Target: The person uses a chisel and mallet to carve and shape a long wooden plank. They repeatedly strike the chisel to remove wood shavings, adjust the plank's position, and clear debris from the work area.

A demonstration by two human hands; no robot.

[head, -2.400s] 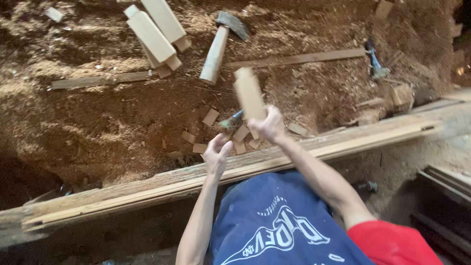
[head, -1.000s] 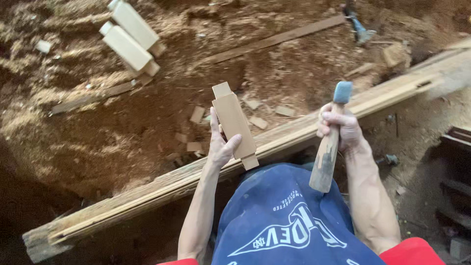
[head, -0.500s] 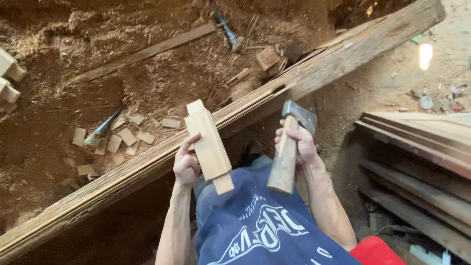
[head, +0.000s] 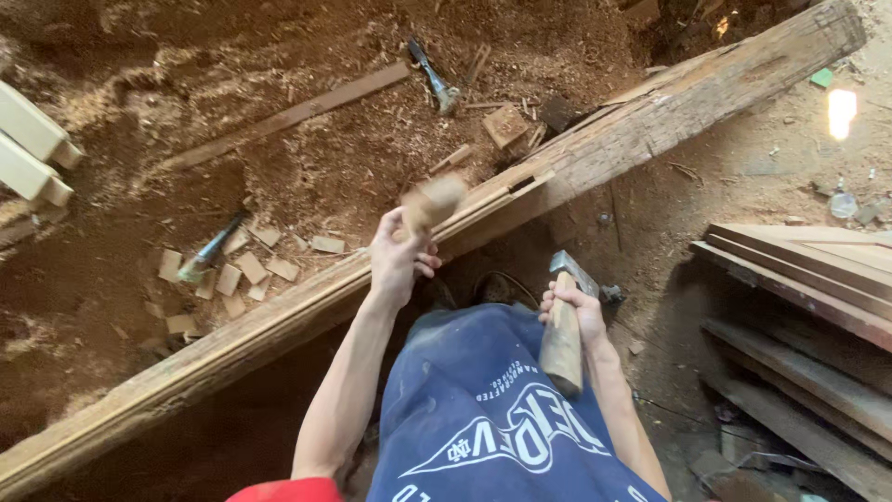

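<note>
Sawdust floor [head: 121,307], rough beam [head: 650,130], wooden-handled hammer [head: 563,321]

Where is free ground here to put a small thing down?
Bare dirt lies right of the long beam, before the stacked planks. Sawdust between the thin strip and beam is open. Wood offcuts and a chisel crowd the left.
</note>
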